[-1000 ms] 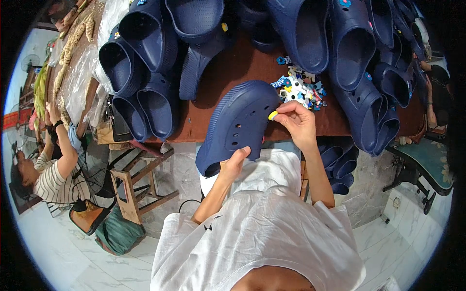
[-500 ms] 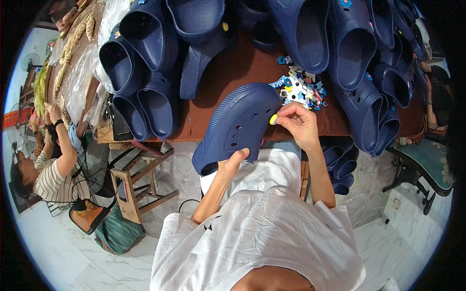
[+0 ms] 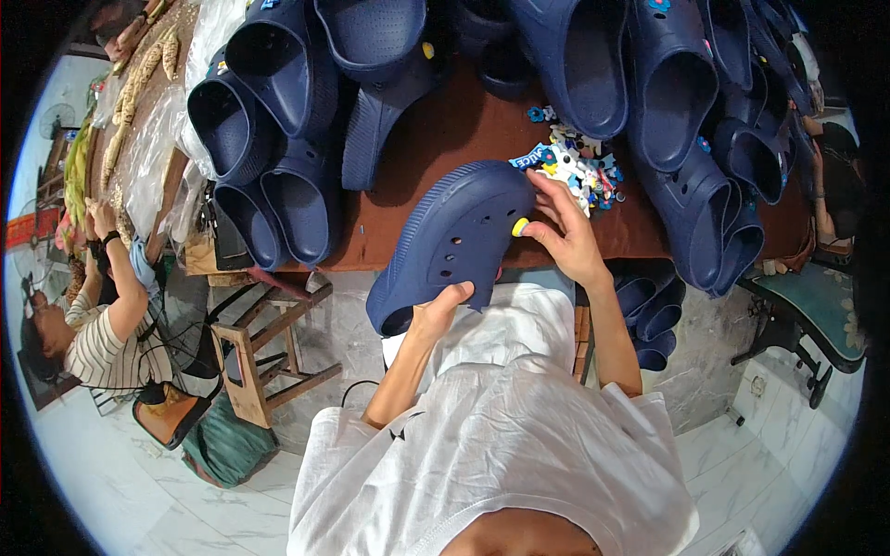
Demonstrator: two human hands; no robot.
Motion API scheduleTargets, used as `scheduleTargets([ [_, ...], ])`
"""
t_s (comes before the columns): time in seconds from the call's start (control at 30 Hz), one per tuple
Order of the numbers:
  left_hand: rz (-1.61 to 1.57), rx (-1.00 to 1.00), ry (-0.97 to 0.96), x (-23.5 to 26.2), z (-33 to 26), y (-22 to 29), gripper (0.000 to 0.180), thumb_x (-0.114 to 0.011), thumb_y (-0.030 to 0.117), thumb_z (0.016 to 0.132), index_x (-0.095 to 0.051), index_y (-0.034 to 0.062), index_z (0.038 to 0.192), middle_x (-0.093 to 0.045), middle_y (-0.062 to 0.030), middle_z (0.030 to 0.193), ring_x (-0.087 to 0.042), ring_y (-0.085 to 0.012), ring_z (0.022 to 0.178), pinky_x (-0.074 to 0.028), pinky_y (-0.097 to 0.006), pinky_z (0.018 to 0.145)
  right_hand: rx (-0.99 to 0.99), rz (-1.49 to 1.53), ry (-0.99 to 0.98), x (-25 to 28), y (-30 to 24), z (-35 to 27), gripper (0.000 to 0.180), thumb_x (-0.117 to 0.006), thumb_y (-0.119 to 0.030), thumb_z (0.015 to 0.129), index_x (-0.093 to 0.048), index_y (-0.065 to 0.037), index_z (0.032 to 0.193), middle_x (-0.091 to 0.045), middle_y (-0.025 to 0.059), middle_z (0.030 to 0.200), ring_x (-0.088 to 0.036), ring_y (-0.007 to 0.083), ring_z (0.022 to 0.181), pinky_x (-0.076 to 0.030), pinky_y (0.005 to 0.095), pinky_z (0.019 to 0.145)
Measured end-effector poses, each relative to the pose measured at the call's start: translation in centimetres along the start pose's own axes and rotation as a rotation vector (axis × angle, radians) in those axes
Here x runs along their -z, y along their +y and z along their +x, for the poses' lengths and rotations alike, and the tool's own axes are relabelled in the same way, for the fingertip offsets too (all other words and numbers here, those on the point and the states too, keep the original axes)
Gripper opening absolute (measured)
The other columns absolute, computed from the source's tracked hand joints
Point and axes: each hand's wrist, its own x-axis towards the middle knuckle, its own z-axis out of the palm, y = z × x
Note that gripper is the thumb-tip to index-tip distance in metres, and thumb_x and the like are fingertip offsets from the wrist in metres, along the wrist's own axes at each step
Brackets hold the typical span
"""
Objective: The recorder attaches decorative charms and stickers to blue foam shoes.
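Note:
My left hand (image 3: pixel 439 313) is closed on the heel-side edge of a navy foam clog (image 3: pixel 454 227), its thumb on the near side. The clog is tilted, with its holed upper facing me and its toe pointing up and right. A small yellow-and-white shoe charm (image 3: pixel 520 226) sits at the clog's upper, by its right edge. Against the charm rests the thumb of my right hand (image 3: pixel 570 236), whose other fingers are stretched apart toward the toe. Whether the charm's stem is in a hole is hidden.
Loose charms (image 3: pixel 584 171) lie piled on the brown-covered table (image 3: pixel 408 125). Navy clogs (image 3: pixel 306 199) stand at left, others (image 3: pixel 677 102) at right, and more below the table edge. A wooden stool (image 3: pixel 269 357) stands on the floor at left; another person (image 3: pixel 111 306) works there.
My right hand has let go of its pinch on the yellow charm. Its fingers have spread up toward the toe, while the thumb presses at the charm. The left hand stays put.

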Motion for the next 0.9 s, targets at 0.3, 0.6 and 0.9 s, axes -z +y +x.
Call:
scheduleTargets([
  [0.3,-0.127,0.106,-0.034,0.2,0.3,0.0,0.057,-0.056,0.002,0.069,-0.043,-0.0052,0.124,-0.056,-0.0206,0.115,-0.061,-0.0307,0.1,-0.05,-0.04,0.089,-0.003,0.246,-0.119,-0.5,0.0,0.2,0.065,-0.059,-0.008,0.088,-0.024,-0.004,0.143,-0.035,0.0142,0.135,-0.038,0.0265,0.127,-0.036,0.0398,0.104],
  [0.6,-0.175,0.126,0.005,-0.2,-0.2,0.0,0.053,-0.05,0.003,0.072,-0.041,-0.008,0.124,-0.055,-0.0232,0.116,-0.061,-0.0323,0.101,-0.05,-0.042,0.091,0.004,0.263,0.056,-2.5,0.6,-0.7,0.06,-0.059,-0.014,0.091,-0.026,-0.001,0.14,-0.037,0.0144,0.131,-0.044,0.0243,0.119,-0.035,0.0358,0.101],
  [0.9,-0.382,0.109,0.092,-0.1,-0.8,-2.3,0.046,-0.051,0.003,0.078,-0.043,-0.0028,0.123,-0.055,-0.0131,0.116,-0.058,-0.0242,0.103,-0.046,-0.038,0.092,0.09,-0.176,0.335,-3.3,-0.5,-1.3,0.037,-0.07,-0.013,0.081,-0.06,-0.004,0.116,-0.053,0.0121,0.118,-0.055,0.0238,0.107,-0.049,0.0319,0.085],
])
